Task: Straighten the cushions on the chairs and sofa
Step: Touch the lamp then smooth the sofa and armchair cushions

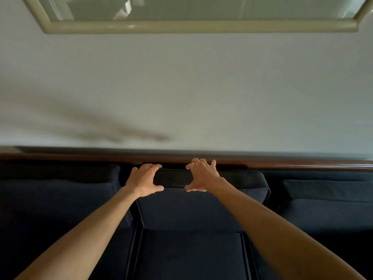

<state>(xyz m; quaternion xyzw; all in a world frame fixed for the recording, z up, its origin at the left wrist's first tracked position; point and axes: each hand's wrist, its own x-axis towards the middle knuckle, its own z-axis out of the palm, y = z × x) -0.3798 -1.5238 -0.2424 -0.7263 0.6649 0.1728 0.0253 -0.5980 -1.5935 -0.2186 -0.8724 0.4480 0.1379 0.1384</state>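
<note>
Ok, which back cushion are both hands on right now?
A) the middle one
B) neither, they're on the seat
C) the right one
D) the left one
A: the left hand and right hand both grip the top edge of the middle cushion, fingers over the back, thumbs in front.

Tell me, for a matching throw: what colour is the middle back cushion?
Dark navy, plain; head view shows the cushion.
</note>
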